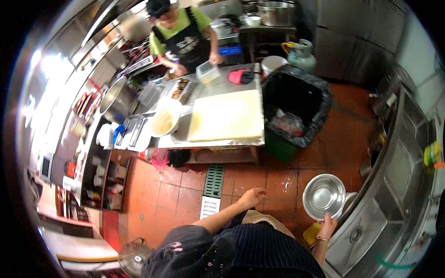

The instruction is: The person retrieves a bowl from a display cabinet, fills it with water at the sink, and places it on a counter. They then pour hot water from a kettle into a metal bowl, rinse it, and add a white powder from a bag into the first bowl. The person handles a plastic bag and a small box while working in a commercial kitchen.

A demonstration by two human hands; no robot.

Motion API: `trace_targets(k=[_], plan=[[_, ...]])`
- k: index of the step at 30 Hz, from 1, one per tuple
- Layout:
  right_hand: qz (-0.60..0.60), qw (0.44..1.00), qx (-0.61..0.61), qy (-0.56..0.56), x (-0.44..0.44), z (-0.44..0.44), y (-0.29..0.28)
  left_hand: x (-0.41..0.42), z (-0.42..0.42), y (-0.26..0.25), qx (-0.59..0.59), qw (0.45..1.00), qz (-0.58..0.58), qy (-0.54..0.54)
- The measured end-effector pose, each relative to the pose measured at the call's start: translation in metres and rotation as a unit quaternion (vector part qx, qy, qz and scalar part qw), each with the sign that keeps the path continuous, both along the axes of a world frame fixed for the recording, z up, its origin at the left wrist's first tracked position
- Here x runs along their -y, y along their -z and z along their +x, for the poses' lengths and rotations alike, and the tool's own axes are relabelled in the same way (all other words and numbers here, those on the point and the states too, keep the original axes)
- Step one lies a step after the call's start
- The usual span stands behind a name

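Observation:
My right hand (326,225), with a bangle at its wrist, grips the near rim of a round stainless steel bowl (324,196). The bowl is tilted towards me, its shiny inside in view. It is held over the floor, close to the left edge of a steel sink unit (389,215). Just beyond the bowl's right side a white object (350,197) is partly hidden. My left hand (252,197) hangs in front of my body above the floor tiles, fingers loosely bent and nothing visible in it.
Ahead stands a steel worktable with a cutting board (227,116), a bowl (165,121) and a tray of brown food (180,90). Across it a person (187,38) holds a plastic container (208,72). A lined bin (299,104) stands right of it; a drain grate (213,180) crosses the floor.

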State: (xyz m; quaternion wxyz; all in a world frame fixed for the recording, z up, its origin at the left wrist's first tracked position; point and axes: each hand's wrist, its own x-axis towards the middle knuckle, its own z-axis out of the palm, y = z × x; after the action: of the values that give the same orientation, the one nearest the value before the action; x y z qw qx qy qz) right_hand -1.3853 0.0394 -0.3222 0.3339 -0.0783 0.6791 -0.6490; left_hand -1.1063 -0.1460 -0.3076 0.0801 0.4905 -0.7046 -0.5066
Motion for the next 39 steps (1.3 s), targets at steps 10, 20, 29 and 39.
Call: trace_targets(k=[10, 20, 29, 39], plan=[[-0.054, 0.943, 0.032, -0.328, 0.194, 0.18, -0.023, 0.06, 0.147, -0.067, -0.248, 0.935, 0.176, -0.183], [-0.073, 0.854, 0.078, -0.509, 0.314, 0.394, -0.026, 0.104, 0.33, -0.056, -0.29, 0.875, 0.009, -0.389], [0.035, 0.781, 0.039, -0.622, 0.45, 0.475, -0.042, 0.107, 0.407, -0.059, -0.357, 0.743, 0.039, -0.565], [0.104, 0.815, 0.106, -0.56, 0.556, 0.529, -0.023, 0.121, 0.426, -0.053, -0.351, 0.669, 0.008, -0.655]])
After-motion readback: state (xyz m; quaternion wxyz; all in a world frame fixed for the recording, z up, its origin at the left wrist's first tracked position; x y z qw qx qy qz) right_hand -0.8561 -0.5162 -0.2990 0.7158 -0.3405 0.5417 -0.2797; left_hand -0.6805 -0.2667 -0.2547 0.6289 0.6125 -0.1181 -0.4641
